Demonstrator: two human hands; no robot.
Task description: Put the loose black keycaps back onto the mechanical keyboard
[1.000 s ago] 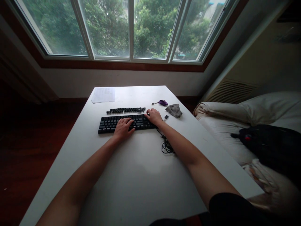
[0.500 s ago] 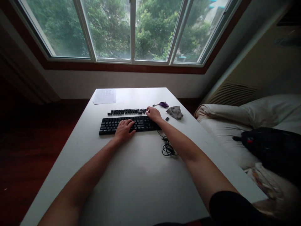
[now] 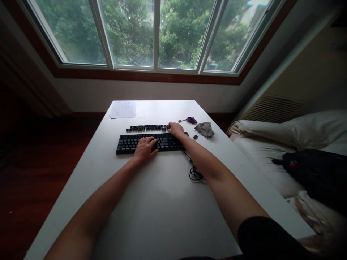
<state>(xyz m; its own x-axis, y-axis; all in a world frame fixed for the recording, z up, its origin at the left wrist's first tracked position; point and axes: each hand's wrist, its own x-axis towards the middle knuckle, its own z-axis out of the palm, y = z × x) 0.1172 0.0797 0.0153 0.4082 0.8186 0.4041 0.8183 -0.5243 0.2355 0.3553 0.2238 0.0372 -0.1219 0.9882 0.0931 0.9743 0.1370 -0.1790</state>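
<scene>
A black keyboard [image 3: 127,143] lies across the white table. My left hand [image 3: 144,147] rests on its middle keys, fingers stretched and slightly apart, with nothing held. Just behind the keyboard runs a row of loose black keycaps [image 3: 148,128]. At the right end of that row, my right hand [image 3: 176,129] has its fingers bent and pinched on a keycap, mostly hidden by the fingertips. Its wrist and forearm cover part of the keyboard's right end. One separate black keycap [image 3: 195,137] lies to the right of that hand.
Right of the keycaps are a purple tool [image 3: 192,120] with a thin shaft and a crumpled grey cloth [image 3: 205,129]. A coiled black cable [image 3: 195,174] lies partly under my right forearm. Paper sheets [image 3: 123,109] lie at the table's far left, and a window [image 3: 130,36] is beyond.
The whole view has shifted slightly, so things sit a little further right. My left hand stays on the keyboard. My right fingers have closed in at the end of the keycap row.
</scene>
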